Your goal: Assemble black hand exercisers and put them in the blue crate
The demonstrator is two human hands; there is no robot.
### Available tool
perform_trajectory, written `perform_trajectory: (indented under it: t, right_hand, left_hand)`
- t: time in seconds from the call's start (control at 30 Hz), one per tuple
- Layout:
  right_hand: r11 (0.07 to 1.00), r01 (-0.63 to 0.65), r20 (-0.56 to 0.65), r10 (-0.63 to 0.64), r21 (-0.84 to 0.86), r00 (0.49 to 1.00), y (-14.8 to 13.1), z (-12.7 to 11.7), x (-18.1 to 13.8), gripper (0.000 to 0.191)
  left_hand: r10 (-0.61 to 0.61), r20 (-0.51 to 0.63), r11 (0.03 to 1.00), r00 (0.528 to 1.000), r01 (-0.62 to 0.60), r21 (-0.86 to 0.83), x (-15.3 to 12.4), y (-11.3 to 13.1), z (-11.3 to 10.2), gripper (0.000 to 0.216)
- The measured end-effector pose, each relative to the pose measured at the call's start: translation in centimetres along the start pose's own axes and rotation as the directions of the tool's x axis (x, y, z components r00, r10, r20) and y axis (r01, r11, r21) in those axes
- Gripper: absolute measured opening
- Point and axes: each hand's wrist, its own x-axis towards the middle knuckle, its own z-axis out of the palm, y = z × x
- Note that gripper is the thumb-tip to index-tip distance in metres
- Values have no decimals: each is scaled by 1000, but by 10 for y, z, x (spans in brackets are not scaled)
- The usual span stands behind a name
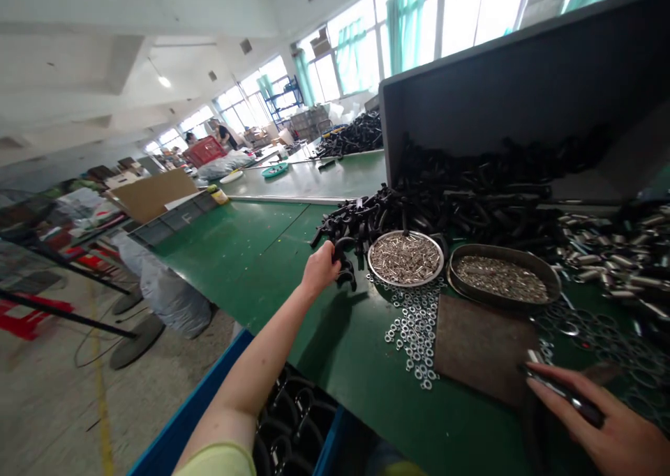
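My left hand (320, 269) reaches out over the green table (251, 259) and is closed round black curved shackle parts (345, 270) at the edge of a big black pile (444, 200). My right hand (601, 420) rests at the lower right, fingers pinching a thin dark tool (565, 392) beside a brown square plate (481, 347). Two round metal trays sit ahead: one with shiny pins (405, 258), one with small grey pieces (500, 277). Loose silver washers (416, 326) lie scattered between them and me.
A tilted grey bin (523, 85) spills the black parts. A blue crate (293, 420) with black rings stands below the table's near edge. Silver cylinders (622, 259) lie at right. Further tables, cardboard, grey sacks and distant people fill the left and back.
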Motion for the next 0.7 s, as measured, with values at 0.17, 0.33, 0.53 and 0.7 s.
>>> perform_trajectory:
  t: [0.17, 0.33, 0.53, 0.7]
  right_hand:
    - [964, -127, 13, 128, 232, 992, -61, -4, 3, 39]
    - [935, -46, -8, 52, 352, 999, -97, -2, -1, 32]
    - [950, 56, -44, -44, 308, 998, -102, -6, -6, 24]
    - [972, 110, -10, -111, 209, 994, -101, -5, -7, 23]
  left_hand:
    - [-153, 237, 332, 959, 275, -902, -66, 96, 28, 51]
    - [172, 511, -165, 842, 536, -828, -118, 174, 36, 64]
    - [263, 543, -115, 797, 585, -803, -123, 199, 24, 61]
    - [239, 454, 56, 858, 454, -889, -126, 204, 20, 53]
